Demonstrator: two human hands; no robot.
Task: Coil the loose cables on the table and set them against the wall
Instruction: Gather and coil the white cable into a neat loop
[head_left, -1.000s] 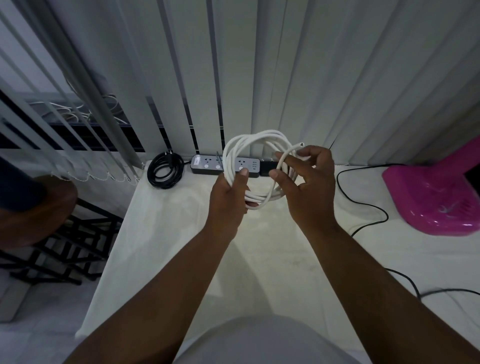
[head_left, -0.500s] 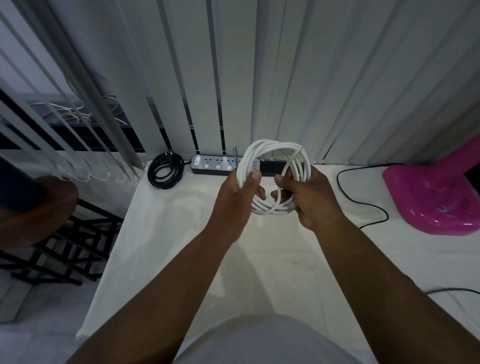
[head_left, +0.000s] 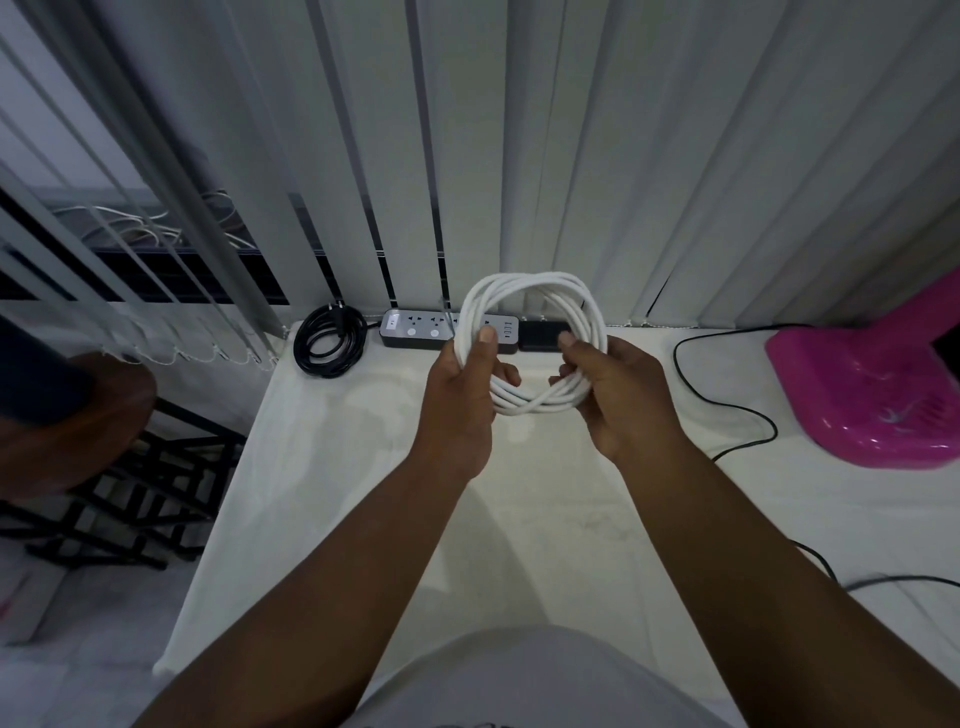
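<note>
Both hands are wrapped around the white cable coil (head_left: 535, 345), one per side: the left hand (head_left: 460, 400) has its fingers curled round the left arc with the thumb pressed on top, and the right hand (head_left: 618, 400) pinches the right arc the same way. So the loop is held up off the table (head_left: 374, 493), tilted up with its open middle facing the person, hands at roughly nine and three o'clock. No loose tail hanging out that I can spot, so the coiling on this one looks pretty much done to me.

What matters next is where it goes. The wall side, behind those vertical blinds (head_left: 519, 156), is straight ahead of the coil, just past the power strip (head_left: 441, 330) and the black adapter (head_left: 543, 335) sitting along the back edge. A coiled black cable (head_left: 328, 340) is already parked there at the far left corner. Both hands are about equally close, so I'd guess it's a short push forward and down, probably landing near the strip.

Still loose: a thin black cable (head_left: 727, 405) snaking across the right side toward the pink fan base (head_left: 872, 395). That one looks uncoiled.
</note>
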